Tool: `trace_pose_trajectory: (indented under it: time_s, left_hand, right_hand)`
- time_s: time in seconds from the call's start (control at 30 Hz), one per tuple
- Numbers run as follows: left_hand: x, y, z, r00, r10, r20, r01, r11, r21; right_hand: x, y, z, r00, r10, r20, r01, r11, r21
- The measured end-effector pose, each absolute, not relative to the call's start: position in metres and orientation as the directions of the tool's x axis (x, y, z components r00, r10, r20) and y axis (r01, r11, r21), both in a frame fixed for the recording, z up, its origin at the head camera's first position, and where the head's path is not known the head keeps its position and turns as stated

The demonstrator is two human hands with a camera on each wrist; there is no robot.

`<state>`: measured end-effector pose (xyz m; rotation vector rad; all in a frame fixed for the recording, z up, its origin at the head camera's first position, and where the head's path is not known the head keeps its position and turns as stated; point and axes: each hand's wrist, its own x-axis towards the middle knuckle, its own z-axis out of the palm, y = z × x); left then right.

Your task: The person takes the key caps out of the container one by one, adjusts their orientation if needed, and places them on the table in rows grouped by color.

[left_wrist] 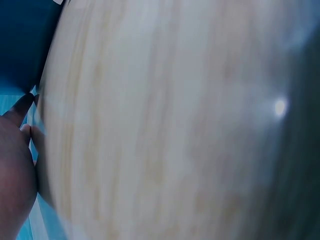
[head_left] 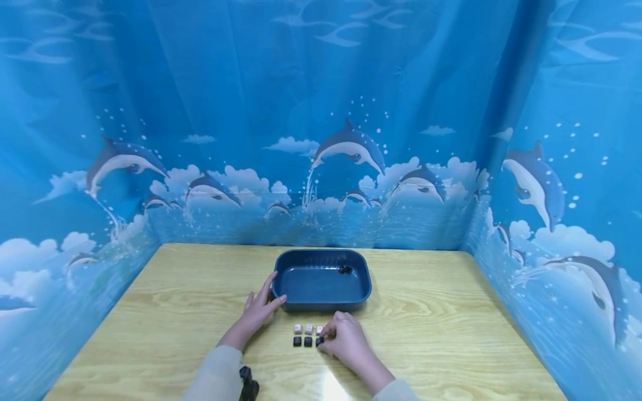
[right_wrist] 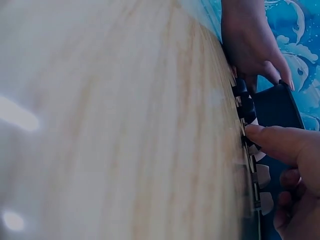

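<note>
My right hand [head_left: 346, 340] pinches a black keycap [head_left: 319, 342] between thumb and fingertips, at the right end of a row of black keycaps [head_left: 302, 342] on the table. Just behind that row stands a row of white keycaps [head_left: 303, 329] with small dark marks. In the right wrist view my thumb [right_wrist: 275, 142] presses at the row, beside white keycaps [right_wrist: 262, 175]. A dark blue basin [head_left: 323, 307] sits behind both rows, a few black keycaps [head_left: 345, 269] lying inside. My left hand [head_left: 257, 313] rests against the basin's left front corner, fingers extended, thumb at the rim.
The wood-grain table [head_left: 426, 312] is enclosed by a blue dolphin-print curtain [head_left: 321, 211] at the back and sides. A small black device [head_left: 248, 384] is at the left sleeve's cuff. Light glares off the table's front part.
</note>
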<state>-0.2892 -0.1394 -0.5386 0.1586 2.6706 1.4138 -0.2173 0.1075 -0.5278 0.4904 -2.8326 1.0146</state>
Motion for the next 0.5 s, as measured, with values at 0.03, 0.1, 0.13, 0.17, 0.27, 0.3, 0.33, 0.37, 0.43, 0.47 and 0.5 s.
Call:
trace_pose_trajectory:
  time_s: [0.03, 0.1, 0.13, 0.17, 0.27, 0.3, 0.33, 0.37, 0.43, 0.47, 0.5]
  left_hand:
    - [-0.289, -0.1394, -0.5386, -0.988, 0.146, -0.052, 0.039, 0.558, 0.829]
    - [-0.2885, -0.1392, -0.5386, -0.988, 0.147, -0.055, 0.037, 0.557, 0.83]
    - [-0.2883, -0.1391, -0.5383, -0.987, 0.147, -0.057, 0.035, 0.555, 0.831]
    - [-0.2883, -0.1391, -0.5381, -0.987, 0.148, -0.054, 0.037, 0.554, 0.832]
    - [-0.2882, -0.1388, -0.5379, -0.987, 0.15, -0.06, 0.034, 0.556, 0.83]
    - [-0.2883, -0.1388, -0.5377, -0.987, 0.15, -0.059, 0.035, 0.558, 0.829]
    - [-0.2884, -0.1387, -0.5377, -0.987, 0.15, -0.059, 0.036, 0.56, 0.828]
    - [-0.2885, -0.1386, -0.5378, -0.987, 0.15, -0.058, 0.037, 0.561, 0.827]
    - [-0.2887, -0.1385, -0.5383, -0.987, 0.149, -0.055, 0.039, 0.563, 0.825]
    - [-0.2889, -0.1384, -0.5382, -0.987, 0.149, -0.053, 0.04, 0.563, 0.825]
    - [-0.2891, -0.1384, -0.5383, -0.988, 0.148, -0.053, 0.04, 0.562, 0.826]
  right_hand:
    - [-0.2173, 0.1075, -0.5287, -0.941, -0.274, 0.2, -0.339, 0.728, -0.596]
    - [-0.2169, 0.1075, -0.5294, -0.936, -0.282, 0.21, -0.352, 0.729, -0.587]
    - [-0.2165, 0.1073, -0.5294, -0.935, -0.283, 0.214, -0.354, 0.727, -0.588]
    - [-0.2163, 0.1072, -0.5297, -0.936, -0.281, 0.213, -0.353, 0.725, -0.591]
    - [-0.2154, 0.1063, -0.529, -0.939, -0.275, 0.207, -0.344, 0.728, -0.593]
    - [-0.2153, 0.106, -0.5288, -0.941, -0.271, 0.203, -0.338, 0.729, -0.595]
    - [-0.215, 0.1057, -0.5285, -0.943, -0.267, 0.197, -0.332, 0.731, -0.596]
    - [-0.2148, 0.1056, -0.5285, -0.945, -0.265, 0.192, -0.327, 0.735, -0.594]
    - [-0.2142, 0.1054, -0.5277, -0.946, -0.264, 0.188, -0.324, 0.74, -0.589]
    - [-0.214, 0.1056, -0.5269, -0.947, -0.263, 0.183, -0.32, 0.743, -0.587]
    - [-0.2136, 0.1058, -0.5259, -0.948, -0.264, 0.18, -0.319, 0.743, -0.588]
